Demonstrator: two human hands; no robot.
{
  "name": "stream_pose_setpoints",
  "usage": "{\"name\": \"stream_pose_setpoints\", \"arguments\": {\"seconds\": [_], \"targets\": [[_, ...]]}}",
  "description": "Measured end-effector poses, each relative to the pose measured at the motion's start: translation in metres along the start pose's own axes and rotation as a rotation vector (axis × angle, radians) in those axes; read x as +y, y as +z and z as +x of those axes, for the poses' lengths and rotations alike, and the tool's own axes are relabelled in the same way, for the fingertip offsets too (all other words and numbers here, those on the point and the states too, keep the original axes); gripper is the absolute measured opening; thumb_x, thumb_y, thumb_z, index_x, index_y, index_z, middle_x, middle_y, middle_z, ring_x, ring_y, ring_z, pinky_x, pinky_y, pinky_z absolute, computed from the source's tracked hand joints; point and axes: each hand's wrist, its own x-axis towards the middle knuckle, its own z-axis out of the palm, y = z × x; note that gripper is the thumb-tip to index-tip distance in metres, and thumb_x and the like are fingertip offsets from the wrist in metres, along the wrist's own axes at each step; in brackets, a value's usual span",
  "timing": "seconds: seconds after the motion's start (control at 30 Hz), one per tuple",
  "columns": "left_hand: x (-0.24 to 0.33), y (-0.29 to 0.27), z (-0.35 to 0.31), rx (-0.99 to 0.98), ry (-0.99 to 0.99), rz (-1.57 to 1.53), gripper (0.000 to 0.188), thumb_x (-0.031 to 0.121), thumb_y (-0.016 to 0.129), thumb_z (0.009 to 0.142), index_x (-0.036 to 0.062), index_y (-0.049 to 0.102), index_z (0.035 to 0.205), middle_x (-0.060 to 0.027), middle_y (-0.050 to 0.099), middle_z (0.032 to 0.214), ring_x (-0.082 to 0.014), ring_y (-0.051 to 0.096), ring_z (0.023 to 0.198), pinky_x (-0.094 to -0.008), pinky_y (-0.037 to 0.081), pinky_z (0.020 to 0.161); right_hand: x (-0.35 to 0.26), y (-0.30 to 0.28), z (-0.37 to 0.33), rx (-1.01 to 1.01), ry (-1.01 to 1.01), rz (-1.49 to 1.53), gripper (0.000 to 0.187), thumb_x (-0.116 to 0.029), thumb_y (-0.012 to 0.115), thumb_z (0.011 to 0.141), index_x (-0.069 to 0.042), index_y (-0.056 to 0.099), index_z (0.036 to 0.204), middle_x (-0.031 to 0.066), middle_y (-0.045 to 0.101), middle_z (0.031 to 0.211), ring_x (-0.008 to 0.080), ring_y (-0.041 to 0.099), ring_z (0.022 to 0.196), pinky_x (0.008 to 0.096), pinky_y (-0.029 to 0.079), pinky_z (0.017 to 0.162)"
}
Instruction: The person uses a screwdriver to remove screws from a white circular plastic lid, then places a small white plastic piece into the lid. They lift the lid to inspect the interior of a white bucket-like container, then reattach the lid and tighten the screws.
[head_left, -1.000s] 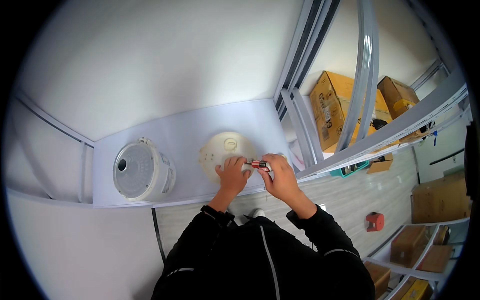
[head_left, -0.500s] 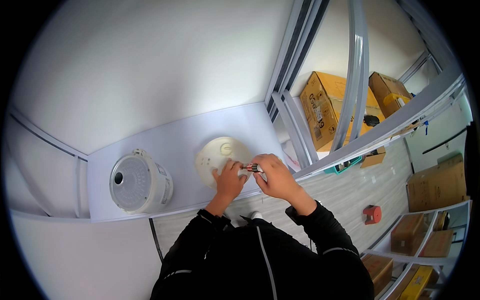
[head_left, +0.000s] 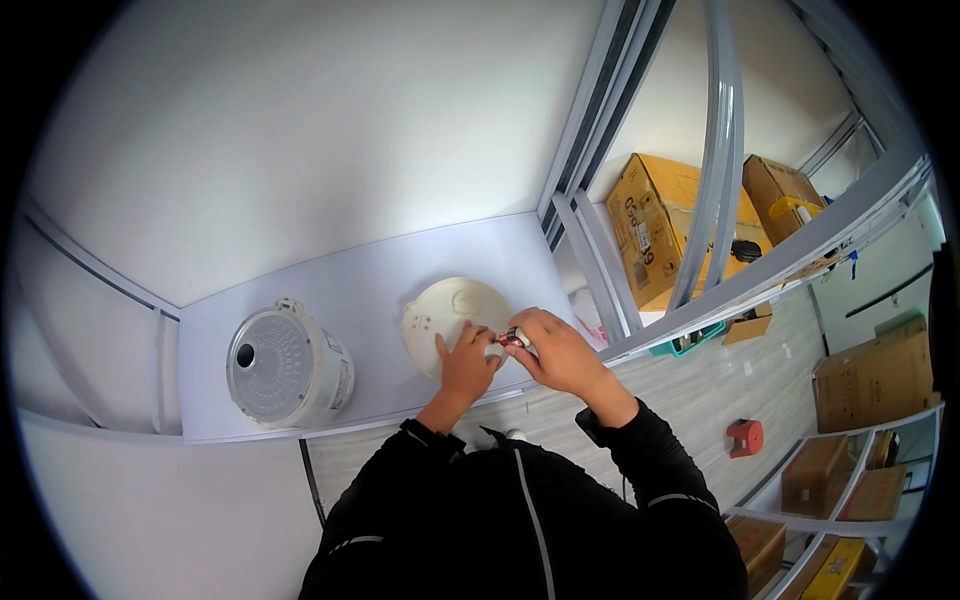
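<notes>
A round cream disc-shaped part (head_left: 425,345) with a raised ring and several small holes lies on the pale work surface. My left hand (head_left: 466,365) rests over its near right side, fingers spread, the fingertips close to the tip of a short cylindrical tool (head_left: 514,337) with red and dark bands. That tool is gripped by my right hand (head_left: 560,355), its fingers closed round it, the tip pointing left toward the disc. My fingers hide the spot where the tool meets the part. Further left stands a white cylindrical housing (head_left: 283,368) with a grey perforated top and a dark round hole.
A pale wall backs the work surface (head_left: 380,270). To the right, metal frame posts (head_left: 590,120) rise beside a large yellow carton (head_left: 665,230) and a brown carton (head_left: 780,190). A red stool (head_left: 745,437) stands on the floor near shelves with boxes (head_left: 815,470).
The whole view has shifted slightly, so the bench and its objects sit a little right and lower. My right hand and the tool have turned slightly; both hands stay over the disc.
</notes>
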Motion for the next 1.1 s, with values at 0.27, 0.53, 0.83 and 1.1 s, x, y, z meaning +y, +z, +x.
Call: {"name": "stream_pose_setpoints", "arguments": {"seconds": [0.27, 0.53, 0.83, 1.1], "targets": [[0.004, -0.004, -0.002, -0.004, 0.006, 0.0, 0.043, 0.026, 0.078, 0.096, 0.0162, 0.065, 0.136, -0.0027, 0.058, 0.152, -0.0333, 0.041, 0.159, -0.0834, 0.012, 0.122, -0.006, 0.003, 0.0, 0.019, 0.076, -0.036, 0.039, -0.02, 0.08, 0.097, -0.003, 0.062, 0.127, 0.0199, 0.068, 0.117, 0.0444, 0.069, 0.104, 0.0481, 0.058, 0.087], [0.006, -0.008, -0.001, 0.0, 0.022, -0.03, 0.042, 0.019, 0.078, 0.094, 0.0162, 0.065, 0.134, -0.0019, 0.058, 0.147, -0.0338, 0.041, 0.158, -0.0841, 0.012, 0.121, -0.022, -0.002, 0.005, -0.023, 0.158, -0.119, 0.04, -0.008, 0.075, 0.09, -0.011, 0.065, 0.128, 0.0162, 0.064, 0.114, 0.0409, 0.069, 0.098, 0.0496, 0.056, 0.082], [0.006, -0.008, 0.002, -0.017, 0.012, -0.002, 0.046, 0.02, 0.081, 0.09, 0.0147, 0.065, 0.134, -0.0039, 0.058, 0.146, -0.0342, 0.041, 0.158, -0.0838, 0.014, 0.122, -0.033, -0.004, 0.014, 0.031, 0.02, -0.118, 0.039, -0.013, 0.078, 0.09, -0.005, 0.062, 0.125, 0.0166, 0.066, 0.109, 0.0415, 0.068, 0.091, 0.0498, 0.057, 0.08], [0.002, -0.002, 0.002, 0.03, 0.067, 0.005, 0.047, 0.02, 0.084, 0.087, 0.0153, 0.065, 0.13, -0.0027, 0.058, 0.145, -0.0353, 0.041, 0.157, -0.0849, 0.014, 0.121, -0.014, 0.002, 0.01, 0.078, -0.1, -0.199, 0.039, -0.021, 0.08, 0.09, -0.006, 0.061, 0.121, 0.0197, 0.064, 0.103, 0.041, 0.071, 0.089, 0.0497, 0.059, 0.072]]}}
